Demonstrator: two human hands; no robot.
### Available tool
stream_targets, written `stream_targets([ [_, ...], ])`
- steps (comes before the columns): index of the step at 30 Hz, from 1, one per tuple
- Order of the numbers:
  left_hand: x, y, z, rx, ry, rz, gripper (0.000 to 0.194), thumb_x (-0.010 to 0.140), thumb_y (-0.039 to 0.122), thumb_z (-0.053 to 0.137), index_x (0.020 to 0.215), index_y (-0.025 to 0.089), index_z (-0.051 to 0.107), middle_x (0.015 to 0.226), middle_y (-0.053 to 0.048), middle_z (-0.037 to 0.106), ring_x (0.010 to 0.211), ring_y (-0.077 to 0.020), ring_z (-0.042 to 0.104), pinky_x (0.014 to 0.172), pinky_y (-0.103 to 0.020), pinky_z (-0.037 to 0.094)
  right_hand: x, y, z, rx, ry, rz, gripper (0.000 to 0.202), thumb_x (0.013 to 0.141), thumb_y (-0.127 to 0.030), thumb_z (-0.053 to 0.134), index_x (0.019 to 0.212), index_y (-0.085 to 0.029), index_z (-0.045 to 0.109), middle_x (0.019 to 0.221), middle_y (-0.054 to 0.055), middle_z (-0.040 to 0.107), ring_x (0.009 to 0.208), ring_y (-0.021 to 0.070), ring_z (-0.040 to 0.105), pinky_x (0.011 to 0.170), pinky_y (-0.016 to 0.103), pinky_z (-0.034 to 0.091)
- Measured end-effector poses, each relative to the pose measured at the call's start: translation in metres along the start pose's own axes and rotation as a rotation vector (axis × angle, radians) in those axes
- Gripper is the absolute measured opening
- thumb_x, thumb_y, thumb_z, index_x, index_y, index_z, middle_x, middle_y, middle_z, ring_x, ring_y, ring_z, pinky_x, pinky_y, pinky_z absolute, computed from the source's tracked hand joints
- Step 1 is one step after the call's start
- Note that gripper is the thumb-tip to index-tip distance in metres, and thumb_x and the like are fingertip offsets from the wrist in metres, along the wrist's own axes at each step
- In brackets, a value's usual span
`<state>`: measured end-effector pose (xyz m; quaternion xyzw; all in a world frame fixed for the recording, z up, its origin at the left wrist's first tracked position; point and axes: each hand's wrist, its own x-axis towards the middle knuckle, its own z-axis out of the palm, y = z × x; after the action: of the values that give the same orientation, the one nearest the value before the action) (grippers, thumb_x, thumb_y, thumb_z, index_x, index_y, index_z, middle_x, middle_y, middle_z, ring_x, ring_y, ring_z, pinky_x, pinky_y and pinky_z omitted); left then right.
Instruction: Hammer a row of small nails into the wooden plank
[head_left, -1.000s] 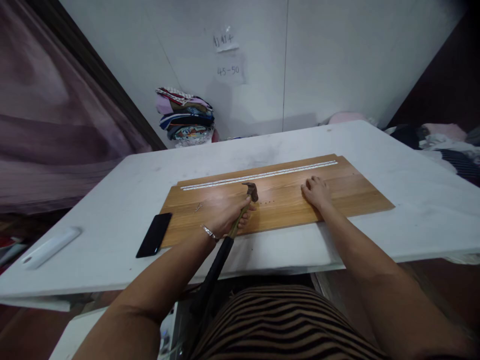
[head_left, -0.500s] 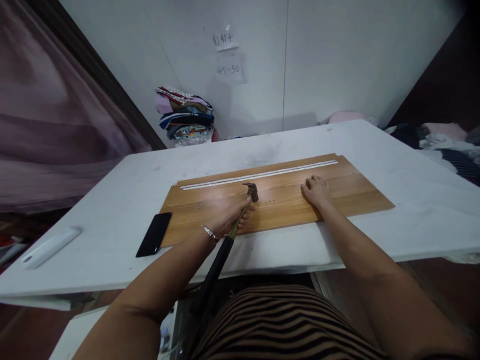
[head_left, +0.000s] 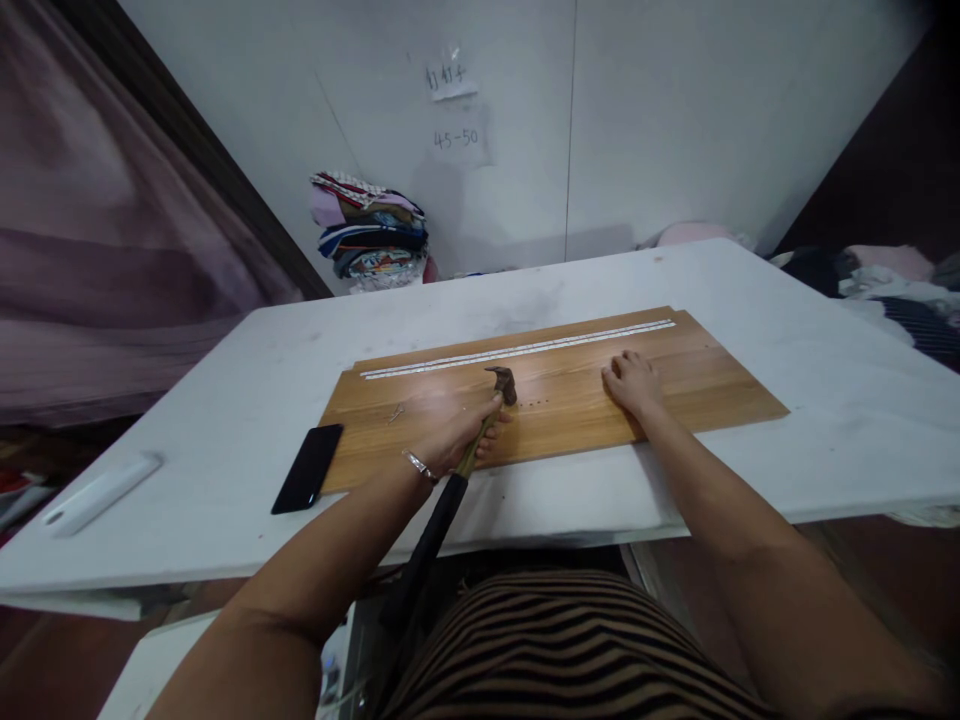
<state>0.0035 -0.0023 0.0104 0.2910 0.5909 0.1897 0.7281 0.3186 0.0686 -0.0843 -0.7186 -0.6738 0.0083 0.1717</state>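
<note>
Black-gripped and long, a claw hammer [head_left: 448,500] is clamped in the fingers of the left hand [head_left: 463,437], just below its head. The right hand [head_left: 631,384] rests, fingers loosely bent, on a rectangular brown wood-grain board [head_left: 570,375]. Between the hands runs a row of small dark dots [head_left: 535,403]; beyond lie slender white strips [head_left: 517,351]. A flat black phone [head_left: 307,470] lies by the board's left edge.

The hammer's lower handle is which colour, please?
The hammer's lower handle is black, best seen in the head view.
</note>
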Motion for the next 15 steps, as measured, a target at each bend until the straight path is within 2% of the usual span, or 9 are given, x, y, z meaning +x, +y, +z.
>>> stream_targets([
  [7,-0.0039,0.0033,0.0010,0.010,-0.025,0.033,0.043,0.097,0.058,0.040,0.088,0.017,0.052,0.053,0.009,0.035,0.036,-0.0037,0.026,0.034,-0.014,0.020,0.0000,0.0003,-0.0007,0.000,-0.011,0.000,0.033,0.094,-0.038,0.040,0.097,-0.018,0.067,0.116,0.015,0.063,0.115,0.0289,0.051,0.096,0.041,0.037],
  [15,-0.0001,-0.0003,-0.0005,0.050,-0.002,0.031,0.046,0.096,0.062,0.040,0.089,0.017,0.052,0.053,0.009,0.035,0.036,-0.0044,0.026,0.035,-0.016,0.021,0.0003,0.0004,-0.0001,-0.008,-0.012,-0.002,0.032,0.094,-0.037,0.040,0.095,-0.018,0.066,0.115,0.014,0.064,0.114,0.0279,0.052,0.096,0.040,0.037],
])
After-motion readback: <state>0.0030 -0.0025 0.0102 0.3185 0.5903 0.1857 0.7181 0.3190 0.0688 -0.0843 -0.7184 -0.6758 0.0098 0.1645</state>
